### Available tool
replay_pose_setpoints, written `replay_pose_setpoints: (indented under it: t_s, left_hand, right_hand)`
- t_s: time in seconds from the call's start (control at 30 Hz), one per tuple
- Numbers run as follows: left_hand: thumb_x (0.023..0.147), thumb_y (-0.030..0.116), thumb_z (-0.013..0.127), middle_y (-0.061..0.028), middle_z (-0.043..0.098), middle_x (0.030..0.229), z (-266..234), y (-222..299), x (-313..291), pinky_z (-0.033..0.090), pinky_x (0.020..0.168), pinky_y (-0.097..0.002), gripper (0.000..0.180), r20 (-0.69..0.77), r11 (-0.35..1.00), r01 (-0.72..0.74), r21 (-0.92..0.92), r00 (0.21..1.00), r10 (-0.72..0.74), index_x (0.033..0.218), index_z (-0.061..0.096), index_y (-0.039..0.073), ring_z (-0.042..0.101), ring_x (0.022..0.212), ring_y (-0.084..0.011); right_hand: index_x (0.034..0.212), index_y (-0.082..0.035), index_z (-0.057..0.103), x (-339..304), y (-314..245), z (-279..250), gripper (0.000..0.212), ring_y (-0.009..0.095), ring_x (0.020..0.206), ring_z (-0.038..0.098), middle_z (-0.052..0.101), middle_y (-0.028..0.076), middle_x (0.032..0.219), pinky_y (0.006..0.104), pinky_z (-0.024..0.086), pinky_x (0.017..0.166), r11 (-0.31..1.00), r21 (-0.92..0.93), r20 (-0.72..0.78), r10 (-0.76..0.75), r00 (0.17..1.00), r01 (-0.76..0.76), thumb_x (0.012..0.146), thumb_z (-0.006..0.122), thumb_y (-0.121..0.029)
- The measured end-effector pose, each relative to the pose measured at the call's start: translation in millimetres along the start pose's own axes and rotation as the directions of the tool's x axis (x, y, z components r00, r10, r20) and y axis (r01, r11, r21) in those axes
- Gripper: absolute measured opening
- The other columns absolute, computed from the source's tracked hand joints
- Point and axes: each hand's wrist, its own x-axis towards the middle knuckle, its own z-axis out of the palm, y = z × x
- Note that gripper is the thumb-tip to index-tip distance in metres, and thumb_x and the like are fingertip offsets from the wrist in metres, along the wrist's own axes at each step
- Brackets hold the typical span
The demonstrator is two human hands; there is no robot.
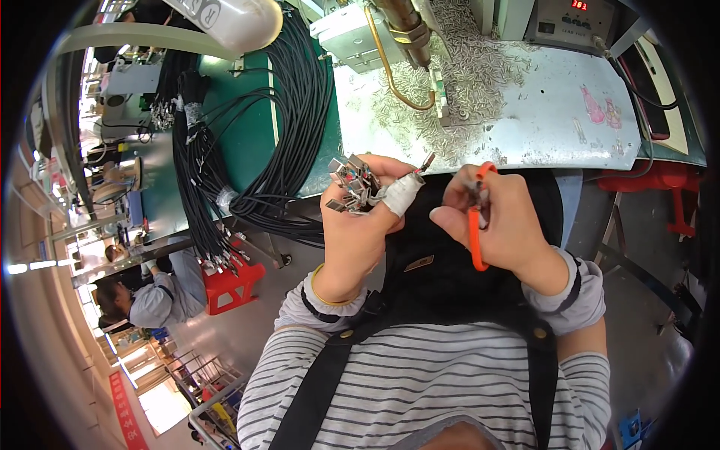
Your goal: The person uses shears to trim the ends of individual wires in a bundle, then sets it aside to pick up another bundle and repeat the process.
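Note:
My left hand is closed round a bunch of metal-shelled cable connectors, which stick up on the outer side of its fingers. White tape wraps the thumb. One thin lead with a small metal tip pokes out past thumb and forefinger. To its right, my right hand is closed on an orange-handled hand tool. Its dark metal part lies between the fingers and is blurred, so I cannot tell its exact kind. The two hands are apart, above a black apron.
Many small metal pieces litter the metal worktop, under a press machine. Black cables lie in bundles on the green table to the left. Further off are a red stool and a seated person.

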Motion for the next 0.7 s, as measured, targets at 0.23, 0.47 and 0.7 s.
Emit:
replay_pose_setpoints:
  t_s: [0.23, 0.47, 0.7]
  left_hand:
    - [0.076, -0.005, 0.058, 0.0000, 0.055, 0.067, 0.3, 1.6, -0.2, 0.024, 0.039, -0.0159, 0.012, 0.023, 0.990, 0.103, -0.100, 0.995, -0.101, 0.087, 0.056, -0.001, 0.038, 0.046, -0.0005]
    - [0.076, -0.001, 0.058, 0.0015, 0.051, 0.061, -4.2, 2.6, 18.6, 0.022, 0.038, -0.0162, 0.011, 0.015, 0.979, 0.205, -0.004, 0.979, -0.205, 0.087, 0.055, 0.001, 0.034, 0.043, -0.0005]
    - [0.080, 0.008, 0.055, 0.0050, 0.033, 0.051, -17.6, -7.8, 81.8, 0.019, 0.035, -0.0171, 0.006, 0.374, 0.739, 0.587, -0.331, 0.801, -0.468, 0.082, 0.051, 0.005, 0.027, 0.039, -0.0022]
  right_hand:
    - [0.063, 0.000, 0.051, 1.3, 5.2, 13.2, 0.032, 0.021, 0.043, 0.053, 0.049, 0.010, 0.047, 0.0285, 0.038, 0.041, 0.882, -0.464, -0.060, -0.121, 0.991, 0.080, 0.068, 0.070, -0.025]
    - [0.072, 0.002, 0.051, 4.4, 19.5, 13.4, 0.022, 0.019, 0.038, 0.050, 0.047, 0.010, 0.045, 0.0275, 0.036, 0.039, 0.955, -0.297, 0.038, 0.004, 0.999, 0.008, 0.077, 0.061, -0.017]
    - [0.078, -0.001, 0.051, 25.5, -4.9, -3.6, 0.021, 0.008, 0.038, 0.045, 0.050, 0.003, 0.054, 0.0185, 0.032, 0.034, 0.873, 0.457, -0.214, 0.296, 0.931, -0.173, 0.085, 0.051, -0.021]
